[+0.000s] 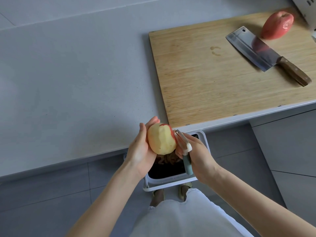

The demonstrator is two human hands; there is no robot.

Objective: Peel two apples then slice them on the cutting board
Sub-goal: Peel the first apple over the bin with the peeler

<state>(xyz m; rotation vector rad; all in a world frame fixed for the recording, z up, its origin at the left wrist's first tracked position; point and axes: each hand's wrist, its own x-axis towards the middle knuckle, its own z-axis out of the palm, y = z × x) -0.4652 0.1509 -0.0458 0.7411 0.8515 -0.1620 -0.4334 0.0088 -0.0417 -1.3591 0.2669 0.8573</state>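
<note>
My left hand cups a mostly peeled apple, pale yellow with a strip of red skin left along its right side. My right hand grips a peeler with a grey-green handle, its blade against the apple's red strip. Both hands hover over a bin just off the counter's front edge. A second apple, red and unpeeled, lies at the far right of the wooden cutting board. A cleaver with a wooden handle rests on the board beside it.
A white-rimmed waste bin with a dark liner holds peel strips below the hands. The grey countertop stretches to the left of the board. A perforated metal object sits at the top right corner. Grey cabinet fronts stand at the right.
</note>
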